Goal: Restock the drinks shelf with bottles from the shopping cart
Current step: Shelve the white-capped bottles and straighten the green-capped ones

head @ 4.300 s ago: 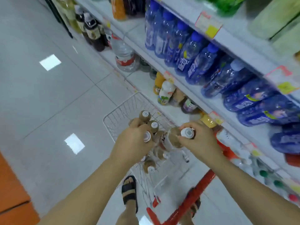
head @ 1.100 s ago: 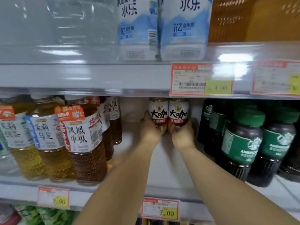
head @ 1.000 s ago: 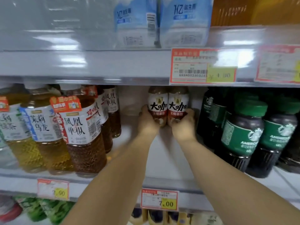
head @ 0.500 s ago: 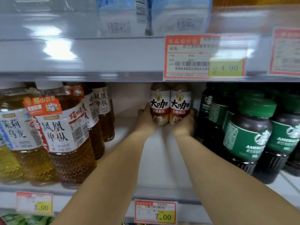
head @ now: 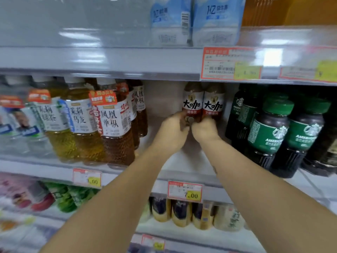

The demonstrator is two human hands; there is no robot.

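Two brown coffee bottles with white and red labels stand side by side, upright, deep on the middle shelf [head: 182, 172]: the left bottle [head: 192, 102] and the right bottle [head: 213, 103]. My left hand [head: 171, 132] grips the left bottle low down, fingers curled at its base. The base of the right bottle is hidden behind my right hand [head: 204, 129], which holds it there. Both hands nearly touch each other. The shopping cart is out of view.
Large tea bottles [head: 111, 128] crowd the shelf to the left. Dark green-capped coffee bottles [head: 269, 132] stand to the right. The upper shelf edge with a price tag [head: 231, 63] hangs just above the bottle tops. More drinks fill the shelf below [head: 184, 213].
Since 4.3 s ago both bottles went from the cart to the back of the shelf. In the last second my hands drew closer together at the bottle bases; the bottles stayed upright.
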